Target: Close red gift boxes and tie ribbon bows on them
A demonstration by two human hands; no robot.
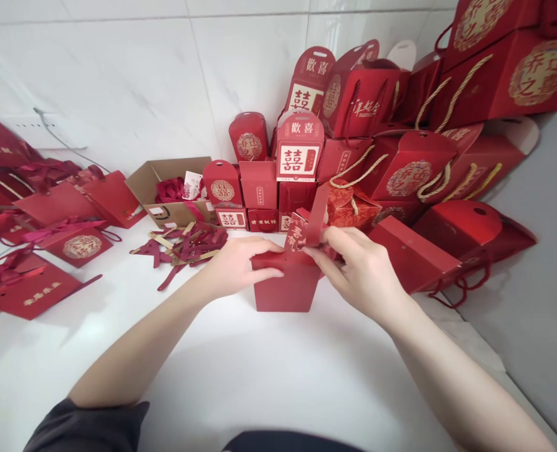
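Note:
A small red paper gift box (285, 289) stands upright on the white table (240, 376), its top flaps partly raised. My left hand (235, 263) presses on the box's left top edge, fingers lying over the rim. My right hand (353, 267) pinches a red flap with gold characters (309, 227) at the box's top right. Both hands touch the same box.
Finished red boxes (301, 150) and rope-handled red bags (414, 169) are stacked against the tiled wall behind. A brown cardboard box (165, 188) sits at back left beside a heap of red and gold strips (184, 248). Flat red bags (61, 245) lie at left. The table edge runs at right.

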